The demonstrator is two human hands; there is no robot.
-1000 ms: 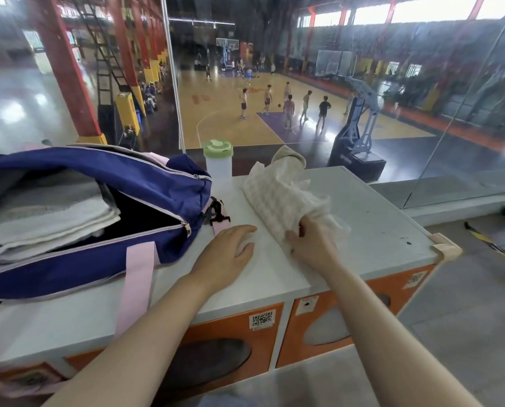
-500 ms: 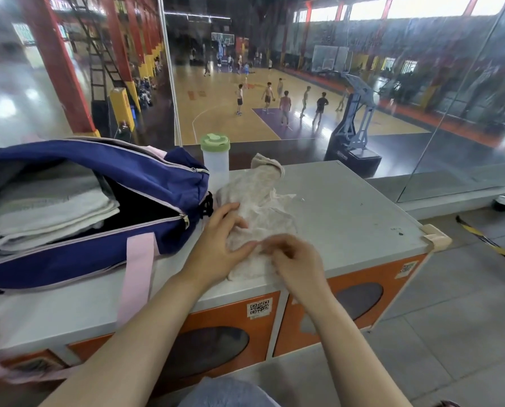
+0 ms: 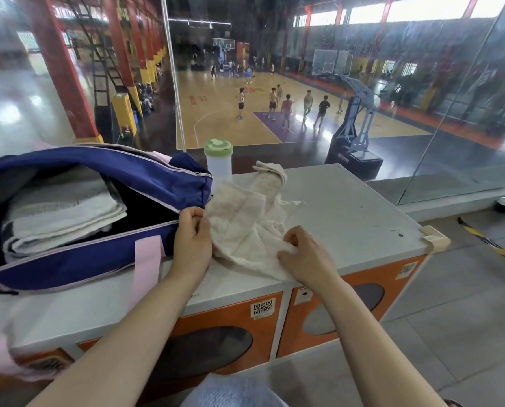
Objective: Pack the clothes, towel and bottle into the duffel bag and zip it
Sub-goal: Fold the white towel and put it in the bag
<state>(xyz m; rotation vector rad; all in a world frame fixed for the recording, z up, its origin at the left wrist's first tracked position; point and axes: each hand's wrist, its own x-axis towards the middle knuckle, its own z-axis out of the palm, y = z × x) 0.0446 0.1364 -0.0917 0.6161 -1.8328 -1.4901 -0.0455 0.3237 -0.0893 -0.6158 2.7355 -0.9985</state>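
Observation:
A navy duffel bag with pink straps lies unzipped on the left of the white counter, with folded grey and white clothes inside. A crumpled cream towel lies on the counter just right of the bag. My left hand pinches the towel's left edge beside the bag's end. My right hand grips its near right corner. A white bottle with a green lid stands upright behind the towel, at the counter's far edge.
The counter tops orange cabinets with round windows; a beige guard caps its right corner. A glass wall rises behind the counter, with a basketball court and players beyond it. Grey floor lies to the right.
The towel was swept from the right side of the counter toward the bag and crumpled. My left hand lifted off the counter and took its left edge; my right hand shifted to its near corner.

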